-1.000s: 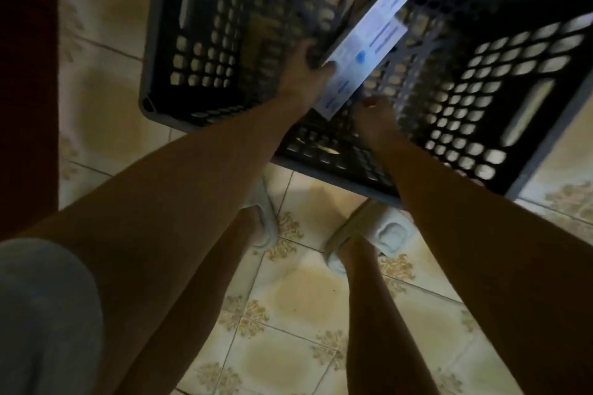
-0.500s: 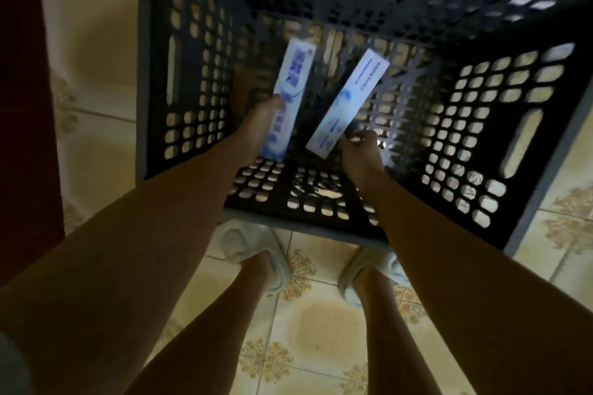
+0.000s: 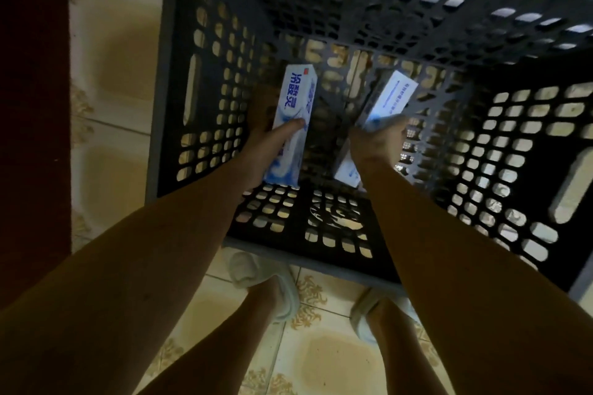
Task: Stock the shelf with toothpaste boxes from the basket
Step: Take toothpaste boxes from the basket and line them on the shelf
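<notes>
The floor (image 3: 330, 359) is laid with glossy cream tiles, each with a tan patch in the middle and gold scrollwork at the corners, split by thin dark grout lines. A dark red strip (image 3: 32, 106), perhaps a rug or furniture, runs along the left edge. The light is dim and warm, with soft reflections on the tiles.

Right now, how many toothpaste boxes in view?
2. Left box in the left hand, right box in the right hand, both inside the basket. None seems hidden.
</notes>
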`<state>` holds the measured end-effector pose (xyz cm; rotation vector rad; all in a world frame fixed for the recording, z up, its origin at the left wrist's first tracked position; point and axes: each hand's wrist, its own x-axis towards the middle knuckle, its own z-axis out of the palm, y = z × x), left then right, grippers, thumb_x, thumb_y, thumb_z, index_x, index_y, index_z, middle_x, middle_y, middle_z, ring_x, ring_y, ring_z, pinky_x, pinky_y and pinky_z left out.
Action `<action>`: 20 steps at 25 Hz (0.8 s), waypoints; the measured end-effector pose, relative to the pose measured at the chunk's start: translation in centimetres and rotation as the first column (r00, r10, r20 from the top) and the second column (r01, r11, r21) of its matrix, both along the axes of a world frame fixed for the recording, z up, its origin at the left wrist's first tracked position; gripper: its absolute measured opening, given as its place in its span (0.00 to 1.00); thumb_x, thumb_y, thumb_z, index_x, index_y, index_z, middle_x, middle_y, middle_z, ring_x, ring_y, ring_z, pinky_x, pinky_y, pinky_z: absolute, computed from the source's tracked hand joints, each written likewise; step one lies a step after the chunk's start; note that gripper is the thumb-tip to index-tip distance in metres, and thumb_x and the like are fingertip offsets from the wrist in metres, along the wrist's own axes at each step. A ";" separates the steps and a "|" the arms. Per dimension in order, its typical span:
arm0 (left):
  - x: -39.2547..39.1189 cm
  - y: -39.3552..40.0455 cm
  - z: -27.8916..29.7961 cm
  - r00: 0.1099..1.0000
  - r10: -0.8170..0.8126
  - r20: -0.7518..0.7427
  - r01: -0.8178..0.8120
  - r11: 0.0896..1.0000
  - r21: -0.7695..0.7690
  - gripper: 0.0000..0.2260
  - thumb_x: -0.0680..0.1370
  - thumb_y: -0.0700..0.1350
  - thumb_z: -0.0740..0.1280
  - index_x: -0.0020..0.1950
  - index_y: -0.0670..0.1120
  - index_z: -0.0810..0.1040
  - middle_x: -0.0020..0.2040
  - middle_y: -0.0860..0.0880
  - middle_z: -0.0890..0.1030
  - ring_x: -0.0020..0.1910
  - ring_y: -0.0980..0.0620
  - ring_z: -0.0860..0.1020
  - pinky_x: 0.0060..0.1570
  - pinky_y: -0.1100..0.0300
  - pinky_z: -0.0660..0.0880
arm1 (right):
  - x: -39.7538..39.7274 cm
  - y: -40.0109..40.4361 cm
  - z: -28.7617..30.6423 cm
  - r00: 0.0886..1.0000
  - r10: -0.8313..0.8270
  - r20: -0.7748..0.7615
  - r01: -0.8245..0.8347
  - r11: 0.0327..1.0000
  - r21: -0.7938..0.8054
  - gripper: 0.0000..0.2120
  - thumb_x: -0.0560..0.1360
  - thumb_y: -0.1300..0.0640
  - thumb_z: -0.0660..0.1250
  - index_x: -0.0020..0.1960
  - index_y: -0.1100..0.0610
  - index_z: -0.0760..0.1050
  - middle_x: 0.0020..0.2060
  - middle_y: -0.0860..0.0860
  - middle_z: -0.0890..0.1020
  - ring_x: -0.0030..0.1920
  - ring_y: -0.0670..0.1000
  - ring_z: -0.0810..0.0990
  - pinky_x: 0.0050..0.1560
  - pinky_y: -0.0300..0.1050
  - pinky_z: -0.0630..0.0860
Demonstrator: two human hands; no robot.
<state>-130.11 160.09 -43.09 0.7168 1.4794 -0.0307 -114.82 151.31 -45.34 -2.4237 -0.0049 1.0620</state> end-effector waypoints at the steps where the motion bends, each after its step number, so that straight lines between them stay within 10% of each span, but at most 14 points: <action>1: 0.2 0.0 0.4 0.998 0.001 -0.055 -0.002 1.000 -0.007 0.18 0.74 0.55 0.71 0.62 0.53 0.77 0.57 0.49 0.82 0.55 0.47 0.81 0.57 0.50 0.78 | 0.1 -0.7 0.2 1.000 0.022 -0.008 -0.021 0.999 0.044 0.30 0.68 0.58 0.73 0.65 0.55 0.62 0.62 0.55 0.73 0.57 0.56 0.75 0.53 0.53 0.79; 6: 1.4 -1.2 3.3 0.991 0.125 0.037 -0.126 0.992 0.015 0.26 0.73 0.57 0.72 0.69 0.55 0.72 0.60 0.46 0.80 0.57 0.45 0.80 0.54 0.46 0.77 | 1.4 -4.1 5.9 0.833 0.542 0.112 -0.546 0.838 0.005 0.33 0.66 0.53 0.75 0.65 0.50 0.61 0.62 0.53 0.74 0.64 0.57 0.72 0.58 0.58 0.76; 11: 3.5 -2.7 9.6 0.952 0.248 0.177 -0.205 0.951 -0.233 0.12 0.78 0.50 0.66 0.58 0.47 0.79 0.49 0.45 0.82 0.47 0.46 0.80 0.49 0.53 0.77 | 3.7 -5.6 12.3 0.559 0.788 0.259 -0.790 0.601 -0.124 0.33 0.67 0.49 0.75 0.67 0.50 0.63 0.61 0.51 0.75 0.62 0.54 0.72 0.61 0.59 0.72; 15: 4.3 -3.2 14.4 0.953 0.204 0.224 -0.160 0.967 -0.200 0.17 0.74 0.51 0.71 0.62 0.49 0.80 0.58 0.43 0.83 0.59 0.41 0.79 0.63 0.48 0.73 | 5.1 -4.7 17.7 0.849 0.433 -0.303 -0.357 0.892 0.275 0.24 0.68 0.59 0.72 0.60 0.52 0.67 0.53 0.52 0.80 0.46 0.53 0.81 0.40 0.49 0.78; 17: 4.4 -3.6 16.9 0.946 0.192 0.261 -0.143 0.970 -0.196 0.25 0.70 0.51 0.74 0.66 0.48 0.78 0.66 0.42 0.78 0.67 0.39 0.74 0.69 0.43 0.68 | 6.0 -4.2 20.4 0.814 0.220 -0.538 -0.074 0.957 0.279 0.25 0.65 0.59 0.70 0.61 0.58 0.71 0.48 0.56 0.81 0.41 0.56 0.80 0.41 0.48 0.75; 20: 4.6 -4.5 21.7 0.938 0.164 0.306 -0.105 0.974 -0.199 0.26 0.72 0.45 0.73 0.70 0.45 0.74 0.68 0.41 0.76 0.68 0.39 0.73 0.70 0.43 0.67 | 7.2 -4.5 26.3 0.783 0.239 -0.574 -0.082 0.955 0.286 0.27 0.63 0.52 0.68 0.61 0.59 0.73 0.46 0.58 0.80 0.40 0.56 0.79 0.40 0.46 0.73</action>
